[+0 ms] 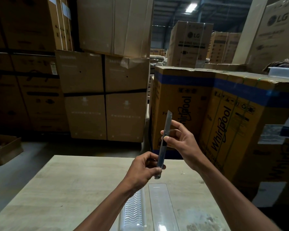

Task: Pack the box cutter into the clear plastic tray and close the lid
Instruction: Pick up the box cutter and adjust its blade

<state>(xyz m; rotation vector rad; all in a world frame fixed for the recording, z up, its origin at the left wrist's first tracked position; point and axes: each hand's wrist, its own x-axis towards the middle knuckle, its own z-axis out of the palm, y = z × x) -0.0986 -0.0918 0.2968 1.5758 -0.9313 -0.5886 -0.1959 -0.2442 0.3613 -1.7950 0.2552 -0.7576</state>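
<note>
I hold a slim grey box cutter (163, 144) nearly upright above the table, its blade extended at the top. My left hand (146, 167) grips the lower end of the handle. My right hand (178, 139) pinches the middle, thumb on the black slider. Below my hands the clear plastic tray lies open on the wooden table (57, 189): a ribbed half (133, 212) on the left and a flat smooth half (162, 209) on the right, partly hidden by my left forearm.
Tall stacks of cardboard appliance boxes (105, 97) surround the table, with Whirlpool cartons (223, 117) close on the right. An open carton (3, 147) sits on the floor at the left. Concrete floor lies beyond the table's far edge.
</note>
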